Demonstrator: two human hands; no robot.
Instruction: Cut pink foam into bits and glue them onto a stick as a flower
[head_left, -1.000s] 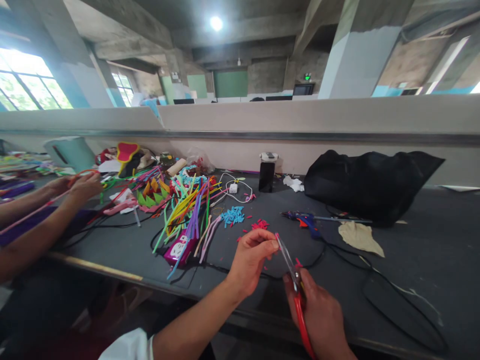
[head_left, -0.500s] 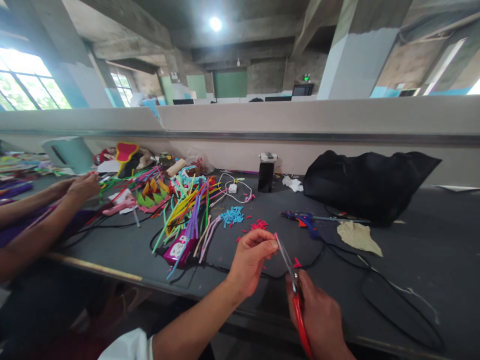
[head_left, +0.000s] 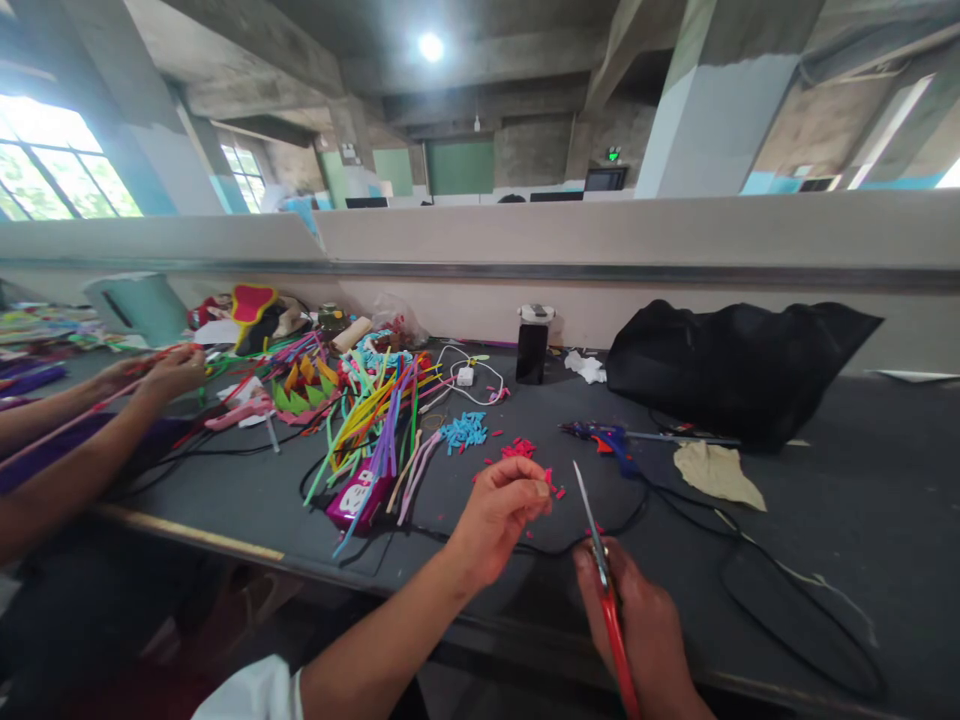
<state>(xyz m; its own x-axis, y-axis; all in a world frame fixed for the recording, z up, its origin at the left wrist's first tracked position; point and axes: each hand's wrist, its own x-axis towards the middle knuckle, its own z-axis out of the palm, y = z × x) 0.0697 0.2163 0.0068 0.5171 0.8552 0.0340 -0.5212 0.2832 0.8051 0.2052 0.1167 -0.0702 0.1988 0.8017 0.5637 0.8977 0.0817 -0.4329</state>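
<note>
Leftward of the pinching left hand (head_left: 501, 522), contents unclear, sits a white-marked purple box (head_left: 358, 503); right hand (head_left: 640, 620) grips scissors (head_left: 603, 572) near table edge (head_left: 191, 532).

Scissors (head_left: 618, 632): handles cut off by the bottom edge, partly hidden by the right hand (head_left: 643, 625). Red bit (head_left: 548, 477) at left hand (head_left: 501, 520): too small to tell whether held. Box (head_left: 357, 497): partly covered by stems (head_left: 385, 430). Co-worker's arms (head_left: 86, 458): cut off left.
</note>
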